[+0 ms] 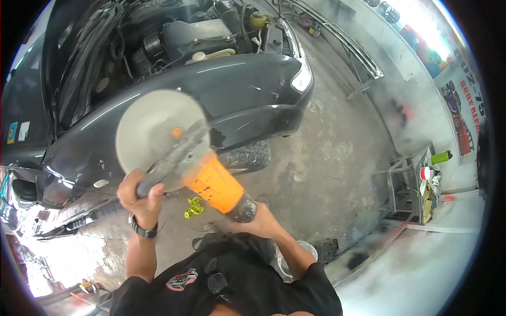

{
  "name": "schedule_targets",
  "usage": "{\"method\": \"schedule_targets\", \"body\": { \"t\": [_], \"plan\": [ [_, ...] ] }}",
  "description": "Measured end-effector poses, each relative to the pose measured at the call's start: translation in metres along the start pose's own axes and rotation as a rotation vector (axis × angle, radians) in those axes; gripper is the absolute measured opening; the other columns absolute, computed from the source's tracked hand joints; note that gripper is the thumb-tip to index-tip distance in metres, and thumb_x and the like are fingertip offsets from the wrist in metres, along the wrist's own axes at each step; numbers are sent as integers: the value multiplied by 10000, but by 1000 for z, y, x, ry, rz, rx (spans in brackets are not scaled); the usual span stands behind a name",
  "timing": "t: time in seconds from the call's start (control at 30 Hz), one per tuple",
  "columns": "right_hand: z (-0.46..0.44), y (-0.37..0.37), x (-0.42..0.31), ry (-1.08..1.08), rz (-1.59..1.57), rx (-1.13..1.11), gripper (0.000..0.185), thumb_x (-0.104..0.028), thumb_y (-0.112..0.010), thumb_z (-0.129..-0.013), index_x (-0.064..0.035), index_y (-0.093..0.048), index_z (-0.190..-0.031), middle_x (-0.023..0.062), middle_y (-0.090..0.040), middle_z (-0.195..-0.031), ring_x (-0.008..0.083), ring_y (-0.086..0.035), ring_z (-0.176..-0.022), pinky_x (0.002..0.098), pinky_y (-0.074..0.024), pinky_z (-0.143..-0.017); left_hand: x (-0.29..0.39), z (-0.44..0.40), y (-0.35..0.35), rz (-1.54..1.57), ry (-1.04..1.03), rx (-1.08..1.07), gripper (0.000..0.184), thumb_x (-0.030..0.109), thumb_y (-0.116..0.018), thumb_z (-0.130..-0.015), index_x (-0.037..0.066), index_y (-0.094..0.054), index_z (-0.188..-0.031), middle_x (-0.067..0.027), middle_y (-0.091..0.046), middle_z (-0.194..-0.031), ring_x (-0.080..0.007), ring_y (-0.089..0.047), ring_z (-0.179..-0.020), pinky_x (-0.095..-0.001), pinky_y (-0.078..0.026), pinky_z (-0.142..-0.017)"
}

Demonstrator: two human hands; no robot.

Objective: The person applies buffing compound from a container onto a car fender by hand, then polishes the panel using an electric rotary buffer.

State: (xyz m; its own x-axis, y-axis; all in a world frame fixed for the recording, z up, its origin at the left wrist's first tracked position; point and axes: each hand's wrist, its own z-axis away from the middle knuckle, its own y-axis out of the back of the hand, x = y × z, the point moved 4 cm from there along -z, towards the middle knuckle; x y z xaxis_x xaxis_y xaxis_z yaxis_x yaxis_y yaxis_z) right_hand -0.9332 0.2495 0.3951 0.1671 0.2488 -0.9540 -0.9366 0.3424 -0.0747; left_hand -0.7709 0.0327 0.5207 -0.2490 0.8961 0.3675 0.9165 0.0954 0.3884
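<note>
A polisher [217, 183] with an orange body and a dark, dusty head is held up in front of the dark grey car fender [242, 87]. Its large round off-white pad [145, 129] covers part of the fender; whether pad and paint touch I cannot tell. My left hand [141, 196], with a watch at the wrist, is closed around the dark side handle. At the dark rear end of the tool, my right hand [258, 222] wraps round the grip. Part of the front tyre [247, 158] shows beyond the orange body.
The engine bay [195, 34] lies open beyond the fender. A yellow-green cloth [194, 207] lies on the concrete floor [337, 158], and a bucket [305, 250] stands beside me. To the right, a metal stand [403, 184] bears a green bottle [441, 157]. Metal rails [342, 37] run along the wall.
</note>
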Motion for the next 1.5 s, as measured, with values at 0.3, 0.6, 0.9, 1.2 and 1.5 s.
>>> {"method": "schedule_targets", "body": {
  "t": [0.3,0.6,0.9,1.2,1.5],
  "plan": [
    [31,186,20,-239,-120,366,243,-168,-756,-732,-21,-653,-896,29,-607,-674,105,-551,-520,279,-436,-474,125,-76,-263,400,-74,-346,341,324,-836,-775,18,-690,-821,-116,-657,-675,-208,-636,-573,-306,-474,-536],
    [37,314,-18,-216,-307,421,315,-276,-730,-762,1,-595,-829,50,-537,-607,167,-518,-446,287,-430,-426,176,-119,-410,363,108,-596,655,654,-619,-841,13,-664,-714,-161,-630,-617,-329,-622,-568,-415,-474,-549],
    [36,214,-73,-206,51,284,281,-175,-761,-729,-11,-632,-917,29,-602,-686,118,-562,-516,277,-437,-464,134,-117,-230,426,203,-274,275,276,-773,-848,48,-746,-1000,-106,-735,-801,-154,-688,-679,-293,-526,-640],
    [-10,152,-58,-156,1,-140,498,-272,-832,-734,20,-647,-1093,44,-662,-829,98,-579,-660,283,-480,-587,87,-77,-118,42,188,-125,370,239,-858,-762,-24,-600,-788,-49,-491,-599,-97,-435,-575,-270,-367,-517],
    [16,252,-6,-218,-204,279,251,-143,-768,-702,-8,-638,-870,19,-586,-648,121,-556,-505,279,-433,-474,161,-93,-313,278,-34,-383,371,355,-840,-764,42,-642,-734,-131,-618,-637,-256,-607,-547,-336,-468,-526]
  ]
}}
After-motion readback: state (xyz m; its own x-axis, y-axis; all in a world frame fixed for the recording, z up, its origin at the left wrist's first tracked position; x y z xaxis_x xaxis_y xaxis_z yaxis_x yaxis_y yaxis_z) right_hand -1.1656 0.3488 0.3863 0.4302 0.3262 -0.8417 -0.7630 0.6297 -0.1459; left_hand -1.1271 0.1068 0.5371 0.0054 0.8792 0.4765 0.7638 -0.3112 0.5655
